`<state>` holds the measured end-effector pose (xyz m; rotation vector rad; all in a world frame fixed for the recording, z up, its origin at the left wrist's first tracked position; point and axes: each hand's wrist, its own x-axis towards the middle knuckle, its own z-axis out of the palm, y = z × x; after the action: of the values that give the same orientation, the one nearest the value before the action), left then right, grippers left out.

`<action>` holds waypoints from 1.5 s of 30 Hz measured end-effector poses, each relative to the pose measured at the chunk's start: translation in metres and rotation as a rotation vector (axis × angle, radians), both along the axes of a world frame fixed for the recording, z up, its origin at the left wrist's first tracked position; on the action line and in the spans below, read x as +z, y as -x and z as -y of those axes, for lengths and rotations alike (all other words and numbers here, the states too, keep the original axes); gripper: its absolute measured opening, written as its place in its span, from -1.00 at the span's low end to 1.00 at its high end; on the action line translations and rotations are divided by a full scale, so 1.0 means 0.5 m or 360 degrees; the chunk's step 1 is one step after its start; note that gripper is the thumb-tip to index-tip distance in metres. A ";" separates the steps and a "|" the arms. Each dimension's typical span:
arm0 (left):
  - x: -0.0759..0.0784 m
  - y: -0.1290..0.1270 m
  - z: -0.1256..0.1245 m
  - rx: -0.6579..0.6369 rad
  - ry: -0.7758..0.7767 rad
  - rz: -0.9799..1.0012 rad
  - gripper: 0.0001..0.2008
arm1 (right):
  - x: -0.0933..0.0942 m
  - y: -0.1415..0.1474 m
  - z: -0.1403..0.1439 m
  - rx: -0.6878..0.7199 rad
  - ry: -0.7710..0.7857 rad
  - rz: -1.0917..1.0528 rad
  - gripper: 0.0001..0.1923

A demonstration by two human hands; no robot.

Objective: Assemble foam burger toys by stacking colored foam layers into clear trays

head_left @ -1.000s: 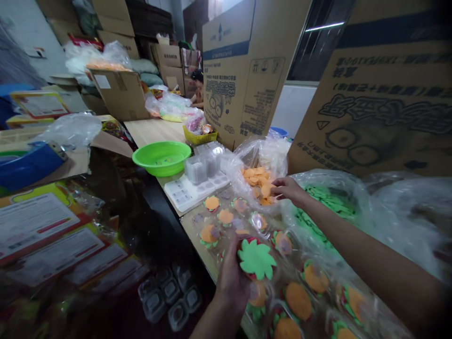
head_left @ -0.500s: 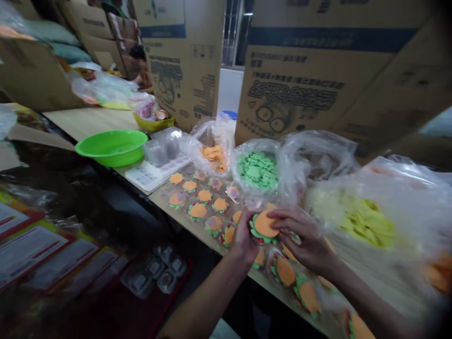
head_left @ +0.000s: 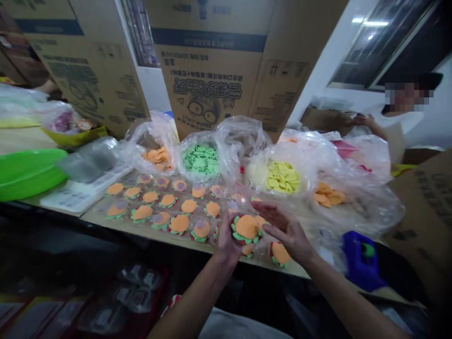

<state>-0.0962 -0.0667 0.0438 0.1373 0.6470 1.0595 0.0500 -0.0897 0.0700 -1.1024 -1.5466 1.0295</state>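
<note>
Left hand (head_left: 226,238) fingers grip foam burger (head_left: 246,229); right hand (head_left: 287,230) open; bags (head_left: 226,141) hold foam cutouts.

At 6 o'clock sits a round foam stack (head_left: 246,229), orange on top with green petals and a red edge. At 12 o'clock clear plastic bags show green foam pieces (head_left: 201,159), and at 1 o'clock yellow foam pieces (head_left: 283,176). At 9 o'clock, a bright green plastic bowl (head_left: 24,172); at 4 o'clock, a blue plastic block (head_left: 362,254)

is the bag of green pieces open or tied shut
Open. The clear bag's mouth is spread wide, and the green pieces lie uncovered inside it.
</note>
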 end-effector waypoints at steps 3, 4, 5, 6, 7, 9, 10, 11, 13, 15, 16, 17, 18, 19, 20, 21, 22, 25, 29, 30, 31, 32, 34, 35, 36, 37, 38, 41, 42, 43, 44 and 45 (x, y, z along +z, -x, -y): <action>0.003 -0.056 0.021 -0.0057 -0.0108 0.0056 -0.62 | 0.011 -0.060 0.008 -0.0187 0.0191 0.0234 -0.55; 0.003 -0.078 0.029 -0.0067 -0.0150 0.0085 -0.62 | 0.013 -0.079 0.011 -0.0194 0.0233 0.0408 -0.51; 0.002 -0.101 0.036 -0.0074 -0.0185 0.0120 -0.62 | 0.014 -0.096 0.014 -0.0188 0.0244 0.0598 -0.44; 0.000 -0.125 0.043 -0.0082 -0.0213 0.0158 -0.61 | 0.012 -0.112 0.019 -0.0186 0.0235 0.0788 -0.35; -0.004 -0.149 0.050 -0.0095 -0.0234 0.0198 -0.61 | 0.009 -0.126 0.024 -0.0200 0.0222 0.0968 -0.28; -0.013 -0.193 0.061 -0.0124 -0.0223 0.0275 -0.61 | -0.001 -0.149 0.036 -0.0279 0.0221 0.1237 -0.18; -0.019 -0.212 0.064 -0.0140 -0.0190 0.0299 -0.61 | -0.008 -0.159 0.042 -0.0311 0.0242 0.1310 -0.16; -0.024 -0.228 0.067 -0.0159 -0.0147 0.0307 -0.61 | -0.014 -0.169 0.047 -0.0331 0.0279 0.1340 -0.15; -0.032 -0.250 0.069 -0.0220 -0.0086 0.0299 -0.59 | -0.026 -0.187 0.054 -0.0359 0.0356 0.1311 -0.16; -0.037 -0.257 0.070 -0.0296 -0.0131 0.0220 -0.60 | -0.033 -0.203 0.055 -0.0399 0.0431 0.1263 -0.15; -0.039 -0.254 0.071 -0.0336 -0.0191 0.0140 -0.63 | -0.037 -0.210 0.052 -0.0432 0.0471 0.1249 -0.15; -0.039 -0.248 0.074 -0.0372 -0.0254 0.0036 -0.66 | -0.041 -0.218 0.048 -0.0459 0.0515 0.1248 -0.14; -0.039 -0.238 0.079 -0.0400 -0.0306 -0.0082 -0.69 | -0.047 -0.225 0.042 -0.0488 0.0561 0.1269 -0.13; -0.039 -0.226 0.084 -0.0418 -0.0342 -0.0198 -0.72 | -0.054 -0.233 0.033 -0.0517 0.0601 0.1313 -0.13; -0.038 -0.212 0.091 -0.0436 -0.0366 -0.0287 -0.73 | -0.063 -0.241 0.023 -0.0538 0.0627 0.1376 -0.14; -0.037 -0.196 0.097 -0.0460 -0.0383 -0.0341 -0.74 | -0.075 -0.248 0.012 -0.0546 0.0639 0.1461 -0.16; -0.036 -0.181 0.104 -0.0487 -0.0399 -0.0371 -0.74 | -0.088 -0.253 0.000 -0.0543 0.0645 0.1552 -0.19; -0.035 -0.137 0.113 -0.0554 -0.0437 -0.0378 -0.74 | -0.133 -0.255 -0.037 -0.0493 0.0671 0.1729 -0.27; -0.036 -0.102 0.099 -0.0494 -0.0442 -0.0360 -0.76 | -0.179 -0.220 -0.073 -0.0581 0.0654 0.1796 -0.31; -0.037 -0.097 0.093 -0.0479 -0.0445 -0.0367 -0.77 | -0.183 -0.212 -0.077 -0.0609 0.0629 0.1811 -0.30; -0.038 -0.094 0.087 -0.0474 -0.0448 -0.0375 -0.78 | -0.184 -0.208 -0.078 -0.0632 0.0597 0.1824 -0.30; -0.040 -0.093 0.083 -0.0479 -0.0452 -0.0384 -0.78 | -0.181 -0.209 -0.076 -0.0652 0.0557 0.1836 -0.31; -0.044 -0.094 0.076 -0.0506 -0.0456 -0.0396 -0.78 | -0.168 -0.231 -0.058 -0.0702 0.0471 0.1865 -0.35; -0.045 -0.096 0.075 -0.0523 -0.0455 -0.0399 -0.77 | -0.159 -0.251 -0.042 -0.0731 0.0435 0.1889 -0.41; -0.045 -0.100 0.075 -0.0541 -0.0456 -0.0402 -0.77 | -0.150 -0.275 -0.023 -0.0758 0.0410 0.1922 -0.47; -0.044 -0.106 0.076 -0.0561 -0.0457 -0.0402 -0.77 | -0.142 -0.302 -0.002 -0.0782 0.0395 0.1966 -0.55; -0.042 -0.114 0.078 -0.0582 -0.0459 -0.0400 -0.77 | -0.137 -0.328 0.020 -0.0798 0.0391 0.2018 -0.63; -0.033 -0.146 0.086 -0.0670 -0.0487 -0.0395 -0.77 | -0.145 -0.391 0.078 -0.0788 0.0373 0.2167 -0.76; -0.030 -0.159 0.089 -0.0707 -0.0503 -0.0396 -0.77 | -0.153 -0.404 0.091 -0.0768 0.0354 0.2197 -0.79; -0.028 -0.172 0.091 -0.0743 -0.0519 -0.0403 -0.77 | -0.163 -0.414 0.101 -0.0748 0.0329 0.2215 -0.82; -0.027 -0.185 0.092 -0.0778 -0.0536 -0.0411 -0.78 | -0.173 -0.421 0.107 -0.0732 0.0300 0.2223 -0.84; -0.027 -0.197 0.092 -0.0807 -0.0552 -0.0418 -0.78 | -0.182 -0.428 0.111 -0.0726 0.0270 0.2221 -0.85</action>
<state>0.0023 -0.1126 0.0303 0.7151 0.6138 0.6553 0.2639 -0.1451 -0.0209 -2.4129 -2.0126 -0.0776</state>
